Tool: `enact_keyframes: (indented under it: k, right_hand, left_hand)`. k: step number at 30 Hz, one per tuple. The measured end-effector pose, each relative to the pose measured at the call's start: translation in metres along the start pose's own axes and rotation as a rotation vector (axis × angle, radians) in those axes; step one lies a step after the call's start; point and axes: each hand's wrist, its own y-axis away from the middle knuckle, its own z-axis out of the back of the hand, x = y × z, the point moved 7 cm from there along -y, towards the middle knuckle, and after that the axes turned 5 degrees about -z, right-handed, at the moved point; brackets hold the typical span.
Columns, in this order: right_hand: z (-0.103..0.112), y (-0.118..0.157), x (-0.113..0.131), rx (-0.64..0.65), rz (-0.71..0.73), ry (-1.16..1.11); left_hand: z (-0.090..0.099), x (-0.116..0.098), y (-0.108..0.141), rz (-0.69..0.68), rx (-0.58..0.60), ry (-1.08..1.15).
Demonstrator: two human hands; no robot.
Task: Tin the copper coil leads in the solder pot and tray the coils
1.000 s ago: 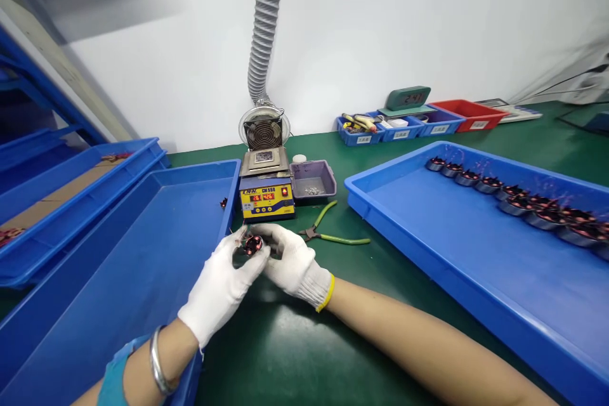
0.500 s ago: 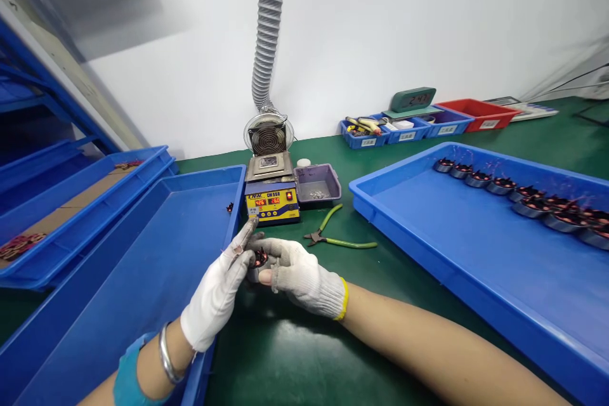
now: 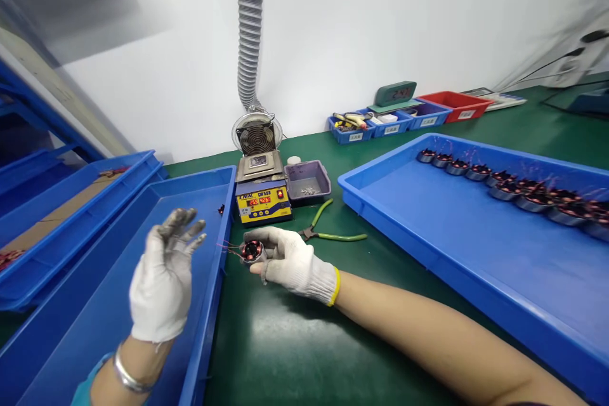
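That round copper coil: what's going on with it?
A person's gloved right hand holds the copper coil near a yellow-and-blue machine. The gloved left hand is open and apart from it, over the left blue tray. Pliers lie on the green table, and similar coils sit in the right blue tray.

Left hand [image 3: 164, 279] off the coil part [image 3: 252, 252], now over the left blue tray [image 3: 195, 195]. Right hand [image 3: 292, 263] alone grips it now.

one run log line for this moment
right hand: holding copper-wound part | left hand: open, over blue tray | pliers: on table
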Motion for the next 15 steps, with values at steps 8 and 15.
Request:
enact_keyframes:
  k: [8,15]
  right_hand:
    - [0.032,-0.007,0.057,-0.215,0.282,0.398]
    - [0.054,-0.074,0.169,-0.623,0.308,1.296]
  left_hand:
    - [-0.041,0.034,0.036,0.079,0.417,-0.430]
    - [-0.070,0.048,0.060,0.076,0.875,-0.920]
